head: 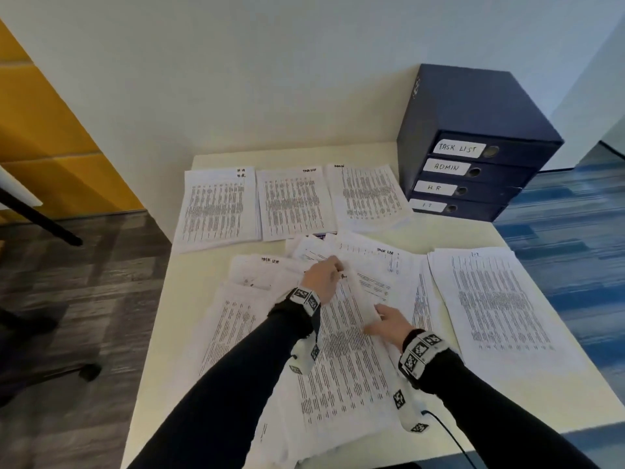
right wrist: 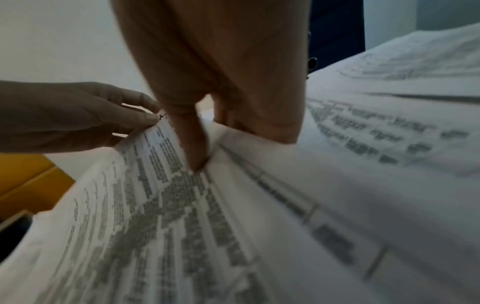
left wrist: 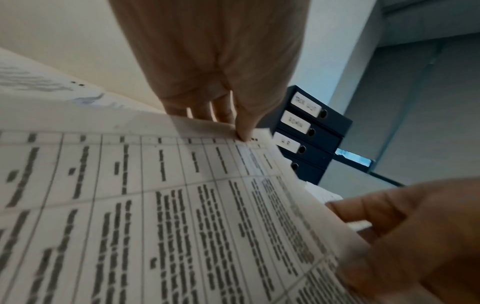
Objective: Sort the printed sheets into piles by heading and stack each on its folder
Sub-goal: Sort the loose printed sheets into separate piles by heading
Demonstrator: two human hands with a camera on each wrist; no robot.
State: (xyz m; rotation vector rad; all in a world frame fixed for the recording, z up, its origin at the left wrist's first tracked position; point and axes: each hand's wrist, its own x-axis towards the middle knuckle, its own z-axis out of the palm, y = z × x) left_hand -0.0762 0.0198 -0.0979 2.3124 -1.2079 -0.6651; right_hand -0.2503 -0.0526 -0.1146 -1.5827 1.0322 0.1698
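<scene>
A printed sheet (head: 341,336) with dense table rows lies on top of a loose heap of unsorted sheets (head: 236,333) at the table's front. My left hand (head: 324,275) pinches its far top corner, where the heading is hidden by my fingers (left wrist: 242,131). My right hand (head: 389,321) grips the sheet's right edge, which curls up between thumb (right wrist: 194,152) and fingers. Sorted piles lie beyond: HR (head: 216,208), TASK LIST (head: 294,204), ADMIN (head: 368,194), and an IT pile (head: 497,299) at the right.
A dark blue box of binders (head: 473,157) labelled TASK LIST, ADMIN, HR and IT stands at the table's back right corner. A white wall runs behind the cream table (head: 456,231). A black cable (head: 449,438) crosses the front right edge. Dark chair legs (head: 40,214) stand left.
</scene>
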